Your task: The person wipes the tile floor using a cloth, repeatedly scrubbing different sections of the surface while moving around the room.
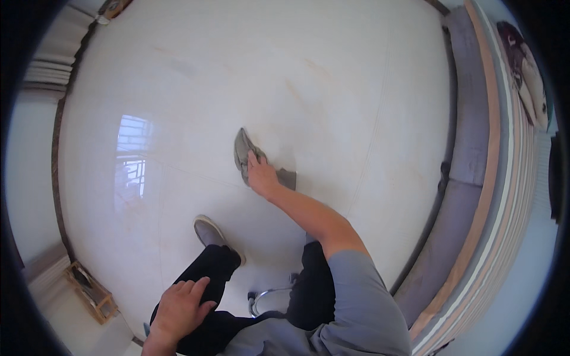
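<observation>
My right hand (262, 174) reaches down and forward to the pale floor, its fingers pressed on a crumpled grey-green cloth (241, 147). A darker grey flap (288, 178), seemingly part of that cloth, shows on the other side of the wrist. The palm is turned away, so I cannot see how much cloth is gathered under it. Over my left thigh hangs my left hand (179, 310), holding nothing, with its fingers a little bent and its thumb apart. My left shoe (208, 232), grey with a light sole, stands on the floor; my right foot is hidden behind my arm.
Shiny pale floor (332, 113) carries faint brownish smears and a window reflection at left. A bed with a grey padded side (468, 148) runs along the right. At lower left stands a wooden frame (92, 291). A chrome base with casters (267, 298) shows between my legs.
</observation>
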The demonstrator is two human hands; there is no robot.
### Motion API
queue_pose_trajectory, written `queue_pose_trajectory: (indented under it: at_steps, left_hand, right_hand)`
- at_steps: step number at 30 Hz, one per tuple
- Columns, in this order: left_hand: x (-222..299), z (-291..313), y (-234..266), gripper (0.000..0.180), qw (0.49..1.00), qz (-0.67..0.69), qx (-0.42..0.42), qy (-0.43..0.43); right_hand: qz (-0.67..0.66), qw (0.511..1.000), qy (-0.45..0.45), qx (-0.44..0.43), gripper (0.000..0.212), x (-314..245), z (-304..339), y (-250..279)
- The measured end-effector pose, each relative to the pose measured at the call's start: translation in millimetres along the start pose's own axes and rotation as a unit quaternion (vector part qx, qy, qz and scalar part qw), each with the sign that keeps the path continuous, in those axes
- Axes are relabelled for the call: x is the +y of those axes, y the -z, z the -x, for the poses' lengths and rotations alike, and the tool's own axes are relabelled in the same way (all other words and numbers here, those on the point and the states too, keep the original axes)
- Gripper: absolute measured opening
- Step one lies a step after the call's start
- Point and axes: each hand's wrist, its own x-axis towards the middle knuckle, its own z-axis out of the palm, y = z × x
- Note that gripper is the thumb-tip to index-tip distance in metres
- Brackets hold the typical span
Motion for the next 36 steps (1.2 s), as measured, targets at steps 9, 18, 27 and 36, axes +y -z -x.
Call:
queue_pose_trajectory:
  at_steps: [9, 18, 27, 36]
  left_hand:
    - [5, 1, -11, 0.055, 0.999, 0.017, 0.025, 0.029]
    - [21, 19, -15, 0.055, 1.000, -0.012, -0.010, 0.014]
    - [14, 11, -20, 0.055, 0.997, 0.014, 0.014, 0.078]
    - [33, -10, -8, 0.055, 0.999, 0.023, 0.000, 0.033]
  right_hand:
    - [0.093, 0.905, -0.398, 0.121, 0.057, 267, 238, 103]
    - [0.049, 0.884, -0.397, 0.243, 0.051, 233, 196, 144]
    - [0.087, 0.960, -0.263, -0.036, 0.066, 132, 102, 82]
    - [0.137, 0.938, -0.316, 0.030, 0.073, 214, 131, 130]
